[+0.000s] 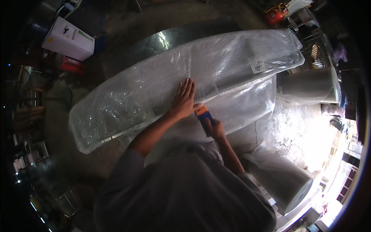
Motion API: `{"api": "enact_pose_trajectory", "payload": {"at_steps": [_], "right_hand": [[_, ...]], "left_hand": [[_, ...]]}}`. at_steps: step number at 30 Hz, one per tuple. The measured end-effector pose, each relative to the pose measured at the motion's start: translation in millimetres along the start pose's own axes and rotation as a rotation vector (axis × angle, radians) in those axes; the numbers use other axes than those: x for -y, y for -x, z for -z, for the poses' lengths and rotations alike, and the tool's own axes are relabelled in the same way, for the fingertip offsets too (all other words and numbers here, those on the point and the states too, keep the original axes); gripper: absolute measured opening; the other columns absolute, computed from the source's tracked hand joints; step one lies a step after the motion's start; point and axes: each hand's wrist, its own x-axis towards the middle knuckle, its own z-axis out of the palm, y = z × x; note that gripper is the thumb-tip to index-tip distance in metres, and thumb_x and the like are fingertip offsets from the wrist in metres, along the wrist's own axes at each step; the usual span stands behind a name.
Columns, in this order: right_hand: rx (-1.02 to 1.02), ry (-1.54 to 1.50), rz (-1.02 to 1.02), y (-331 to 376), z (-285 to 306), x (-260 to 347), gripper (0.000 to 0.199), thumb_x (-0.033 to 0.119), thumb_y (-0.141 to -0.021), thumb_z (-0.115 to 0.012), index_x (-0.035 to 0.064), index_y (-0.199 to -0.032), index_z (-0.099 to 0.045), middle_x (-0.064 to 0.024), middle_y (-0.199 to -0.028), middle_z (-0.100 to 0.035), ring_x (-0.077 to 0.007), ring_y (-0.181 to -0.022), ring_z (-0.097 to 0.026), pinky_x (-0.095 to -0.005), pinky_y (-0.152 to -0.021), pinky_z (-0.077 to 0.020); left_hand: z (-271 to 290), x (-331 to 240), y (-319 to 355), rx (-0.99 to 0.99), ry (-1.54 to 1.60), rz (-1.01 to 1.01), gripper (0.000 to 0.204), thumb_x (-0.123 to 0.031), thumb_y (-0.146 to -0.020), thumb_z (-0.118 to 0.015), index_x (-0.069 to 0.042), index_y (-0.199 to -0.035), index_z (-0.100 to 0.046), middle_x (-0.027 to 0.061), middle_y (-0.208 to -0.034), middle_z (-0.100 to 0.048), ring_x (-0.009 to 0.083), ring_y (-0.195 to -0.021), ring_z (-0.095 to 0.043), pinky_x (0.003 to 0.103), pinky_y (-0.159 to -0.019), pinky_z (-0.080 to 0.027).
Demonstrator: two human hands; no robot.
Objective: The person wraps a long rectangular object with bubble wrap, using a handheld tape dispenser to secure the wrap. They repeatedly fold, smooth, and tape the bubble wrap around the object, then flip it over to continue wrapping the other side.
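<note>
A long, wide object wrapped in clear bubble wrap (162, 73) stretches across the middle, its outline curved at the far side. My left hand (185, 98) lies flat on the wrap with its fingers stretched out away from me. The thumb points right, close to the tip of a flat blue-and-orange handheld item (203, 118). My right hand (215, 128) is closed round that item's lower part, beside the near edge of the wrapped object. I cannot make out the item's exact kind. Another sheet of bubble wrap (251, 104) hangs below that near edge.
Large rolls of wrapping, one roll (309, 86) at the far right and another roll (286, 185) at the near right, stand close by. A white box (69, 38) is at the far left. A red cylinder (275, 16) with a yellow hose stands at the far right.
</note>
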Motion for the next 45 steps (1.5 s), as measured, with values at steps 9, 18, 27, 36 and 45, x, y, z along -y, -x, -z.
{"api": "enact_pose_trajectory", "payload": {"at_steps": [9,18,27,36,45], "right_hand": [[0.145,0.630,-0.100,28,43,44,0.061,0.054,-0.085,-0.073,-0.0070,-0.091,-0.073,-0.0284,-0.090,-0.073,-0.0403,-0.091,-0.074,-0.0494,-0.080,-0.0563],[0.161,-0.001,0.407,70,-16,58,0.045,0.040,-0.094,-0.074,-0.0040,-0.091,-0.066,-0.0119,-0.069,-0.066,-0.0160,-0.065,-0.064,-0.0352,-0.057,-0.0496],[-0.026,0.060,0.469,116,-130,98,0.045,0.038,-0.092,-0.077,-0.0045,-0.090,-0.065,-0.0158,-0.070,-0.066,-0.0164,-0.064,-0.063,-0.0365,-0.059,-0.0505],[-0.136,0.047,0.196,142,-182,77,0.047,0.043,-0.091,-0.076,-0.0040,-0.088,-0.067,-0.0172,-0.071,-0.067,-0.0201,-0.065,-0.066,-0.0388,-0.061,-0.0521],[-0.226,-0.032,0.576,139,-164,99,0.050,0.041,-0.087,-0.080,-0.0050,-0.100,-0.065,-0.0153,-0.074,-0.069,-0.0200,-0.068,-0.070,-0.0344,-0.064,-0.0548]], "left_hand": [[-9,-16,5,-0.007,-0.222,0.053,0.093,-0.037,-0.089,-0.076,0.000,-0.159,-0.027,0.0310,-0.163,-0.025,0.0429,-0.155,-0.020,0.057,-0.127,-0.016],[77,-12,152,-0.093,1.481,0.703,0.050,-0.031,-0.103,-0.063,0.000,-0.141,-0.058,0.0194,-0.135,-0.063,0.0240,-0.125,-0.060,0.038,-0.108,-0.047],[114,69,200,0.059,1.537,0.474,0.032,-0.026,-0.099,-0.067,0.003,-0.112,-0.074,0.0130,-0.106,-0.073,0.0204,-0.104,-0.066,0.035,-0.095,-0.050],[187,195,147,-0.257,0.834,0.520,0.038,-0.037,-0.100,-0.068,-0.001,-0.112,-0.069,0.0072,-0.096,-0.072,0.0155,-0.088,-0.066,0.033,-0.083,-0.054],[169,99,193,0.454,1.494,0.194,0.045,-0.031,-0.100,-0.069,-0.001,-0.133,-0.066,0.0138,-0.124,-0.071,0.0208,-0.123,-0.061,0.036,-0.109,-0.045]]}}
